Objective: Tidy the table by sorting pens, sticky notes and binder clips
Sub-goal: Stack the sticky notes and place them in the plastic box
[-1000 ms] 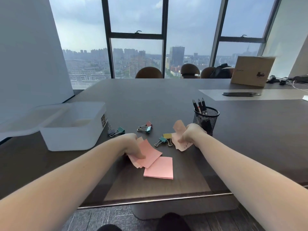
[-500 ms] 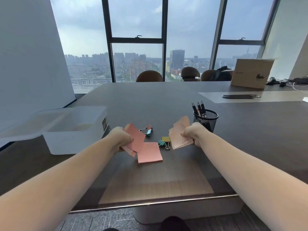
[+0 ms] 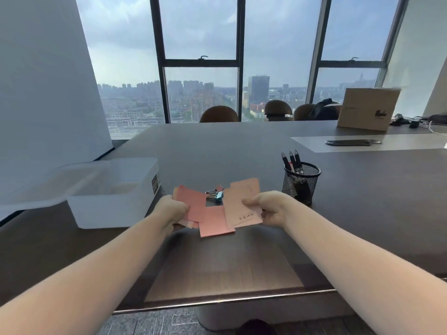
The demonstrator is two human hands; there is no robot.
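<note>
The left hand (image 3: 172, 209) is closed on a fanned bunch of darker pink sticky notes (image 3: 193, 205), pinched at their near-left corner. The right hand (image 3: 268, 209) is closed on a paler pink bunch (image 3: 242, 201), thumb laid across the face; small dark print is seen near its lower edge but cannot be read. Between the two hands a pink pad (image 3: 215, 221) lies flat on the table (image 3: 217, 151), partly overlapped by both bunches. Both forearms are extended forward, with the held notes raised and tilted towards the camera. Just beyond the fingers, binder clips (image 3: 215, 192) are partly hidden behind the notes; their number cannot be told. Right of the right hand, a mesh cup (image 3: 301, 182) holds three pens (image 3: 291, 160). Left of the left hand stands a white plastic bin (image 3: 111, 189).
</note>
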